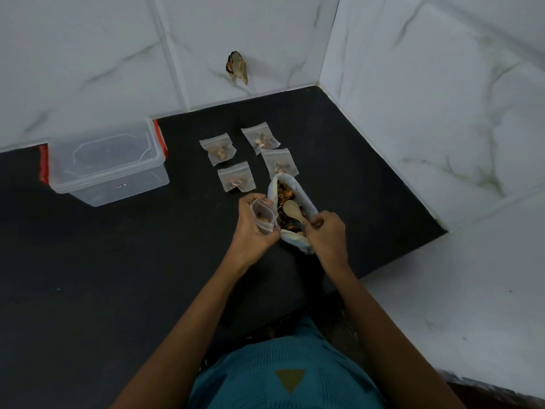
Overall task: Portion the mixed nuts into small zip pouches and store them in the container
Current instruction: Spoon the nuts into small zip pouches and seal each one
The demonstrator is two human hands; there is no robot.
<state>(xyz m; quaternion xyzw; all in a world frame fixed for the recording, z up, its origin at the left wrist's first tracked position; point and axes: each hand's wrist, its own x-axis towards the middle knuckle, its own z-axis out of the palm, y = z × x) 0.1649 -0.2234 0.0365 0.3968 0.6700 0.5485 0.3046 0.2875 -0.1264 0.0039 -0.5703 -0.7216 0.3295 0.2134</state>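
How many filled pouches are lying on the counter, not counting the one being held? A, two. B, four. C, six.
B: four pouches lie on the counter; a fifth pouch is in the left hand.

One wide-angle view, worn on the head, looks forward and steeply down across the black counter [88,276] toward its back right corner, where the tiled walls [265,31] meet. The left hand [255,224] and right hand [327,230] sit close, mid-frame.
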